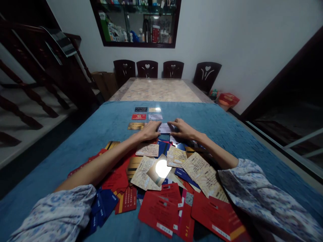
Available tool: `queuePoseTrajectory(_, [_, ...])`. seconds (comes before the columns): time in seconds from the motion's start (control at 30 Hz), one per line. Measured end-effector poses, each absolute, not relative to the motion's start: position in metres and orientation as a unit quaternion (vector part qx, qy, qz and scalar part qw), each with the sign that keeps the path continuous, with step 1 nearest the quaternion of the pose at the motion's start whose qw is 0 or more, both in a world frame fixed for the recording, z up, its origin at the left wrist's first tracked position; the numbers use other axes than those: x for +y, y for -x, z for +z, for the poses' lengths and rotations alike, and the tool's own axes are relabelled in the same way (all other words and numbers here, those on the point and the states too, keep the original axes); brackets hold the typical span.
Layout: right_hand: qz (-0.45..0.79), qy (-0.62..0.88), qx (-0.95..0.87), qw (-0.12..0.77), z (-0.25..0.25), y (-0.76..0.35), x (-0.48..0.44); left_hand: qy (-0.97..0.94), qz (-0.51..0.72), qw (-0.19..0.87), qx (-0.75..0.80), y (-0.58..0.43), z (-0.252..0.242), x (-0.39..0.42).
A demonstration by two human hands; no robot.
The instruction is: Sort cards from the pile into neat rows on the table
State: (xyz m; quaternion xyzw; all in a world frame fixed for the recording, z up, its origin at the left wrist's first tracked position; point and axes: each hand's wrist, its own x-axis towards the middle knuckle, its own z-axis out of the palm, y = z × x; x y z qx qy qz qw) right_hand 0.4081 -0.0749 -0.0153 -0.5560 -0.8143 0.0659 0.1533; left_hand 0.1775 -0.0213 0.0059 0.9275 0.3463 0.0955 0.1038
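Observation:
A pale silver card lies between my two hands, flat on or just above the blue cloth. My left hand has its fingers closed at the card's left edge, and my right hand grips the right edge. Beyond them are two short columns of cards: a black card, a red card and a gold card on the left, a cream-gold card and another silver card on the right. My left hand partly covers the gold card.
Under my forearms spreads a loose heap of overlapping cards, with red cards, cream cards and blue cards. One shiny card reflects a bright light. The blue cloth covers the near table; chairs stand at the far end.

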Motion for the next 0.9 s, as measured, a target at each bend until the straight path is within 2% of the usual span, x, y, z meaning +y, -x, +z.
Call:
queuePoseTrajectory(0.57, [-0.018,0.554,-0.828,0.085,0.004,-0.389,-0.042,-0.917,0.079,0.020,0.391,-0.167,0.007,0.002])
queuePoseTrajectory(0.9, [0.011,0.567,-0.820,0.080,0.012,-0.380,-0.008,-0.909,0.068,0.009,0.410,-0.162,0.008,0.035])
